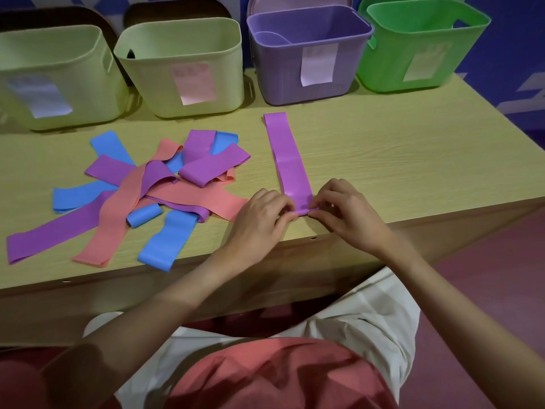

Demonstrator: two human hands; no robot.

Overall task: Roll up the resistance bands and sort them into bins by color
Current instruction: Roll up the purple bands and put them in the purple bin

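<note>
- Near the front edge of the pale wood-grain counter [398, 160], a flat purple rubber resistance band [287, 156] lies stretched straight away from the person, its far end pointing toward the bins; laid out like this, it can be rolled from the near end without twisting.
- Both hands work that near end: the left hand [262, 214] and the right hand [342, 208] each pinch the first small curl of the band between curled fingertips and thumb, one at each side edge, which likely keeps the roll even across its width.
- Each grip is narrow and closed on the band's turned-over end; only the first fold shows, so the rolling is judged to be just starting.
- To the left sits a loose heap of mixed purple, blue and salmon-pink bands [147, 193], overlapping one another and well apart from the band in hand, which leaves room to roll.
- Along the back stand four labelled plastic bins: two pale yellow-green bins [182, 84], a purple bin [312, 81] and a bright green bin [413, 75].
- The purple bin stands almost straight behind the band, so it seems the fitting place for the finished roll; the labels are too blurred to read.
</note>
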